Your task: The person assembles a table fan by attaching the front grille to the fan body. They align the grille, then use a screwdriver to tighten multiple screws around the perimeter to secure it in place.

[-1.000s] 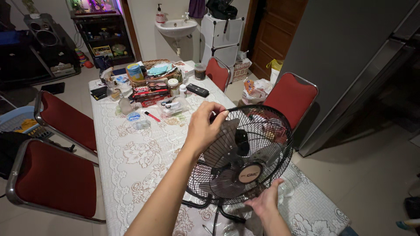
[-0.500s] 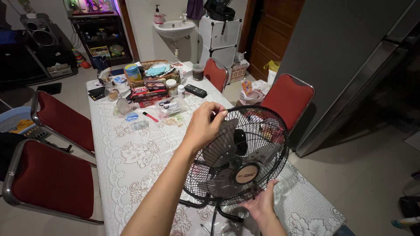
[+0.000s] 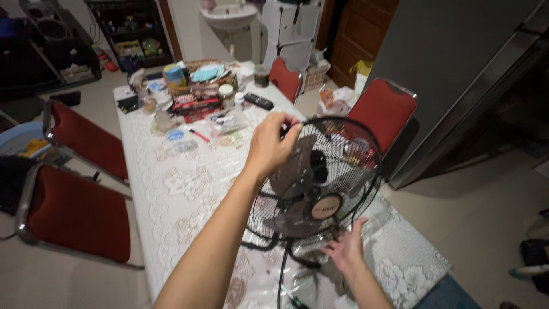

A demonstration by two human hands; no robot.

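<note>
Left hand (image 3: 273, 143) clenched on the top rim of the black fan grille (image 3: 320, 183) (tilted), near the table's (image 3: 171, 189) right edge. Right hand (image 3: 346, 252) spread loose beneath the grille, grasping nothing.

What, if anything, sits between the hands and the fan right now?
Nothing visible. The left hand already grips the top rim of the fan grille, and the right hand rests at its lower edge by the base.
</note>
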